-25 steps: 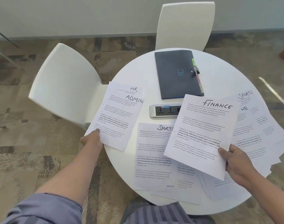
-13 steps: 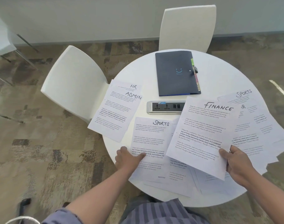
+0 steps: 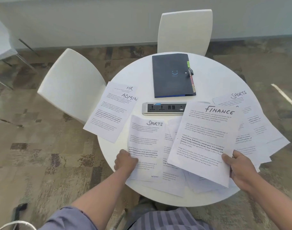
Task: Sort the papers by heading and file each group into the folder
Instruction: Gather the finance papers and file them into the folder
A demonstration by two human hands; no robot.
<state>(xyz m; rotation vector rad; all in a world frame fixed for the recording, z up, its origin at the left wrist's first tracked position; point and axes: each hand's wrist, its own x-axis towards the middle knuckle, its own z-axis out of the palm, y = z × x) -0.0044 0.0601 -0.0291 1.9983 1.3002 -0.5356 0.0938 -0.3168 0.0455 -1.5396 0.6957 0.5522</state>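
I take the power strip (image 3: 164, 108) set in the round table (image 3: 208, 80) as my mark. Beyond it lies the dark folder (image 3: 172, 75), closed. Nearer me and just right of the strip, my right hand (image 3: 240, 170) pinches the lower edge of the FINANCE sheet (image 3: 203, 140), lifted over a fan of loose papers (image 3: 261, 130). Nearer me and left of the strip, my left hand (image 3: 124, 161) grips the left edge of the SPORTS sheet (image 3: 147, 146). Left of the strip the ADMIN sheet (image 3: 110, 112) overlies an HR page (image 3: 129, 87).
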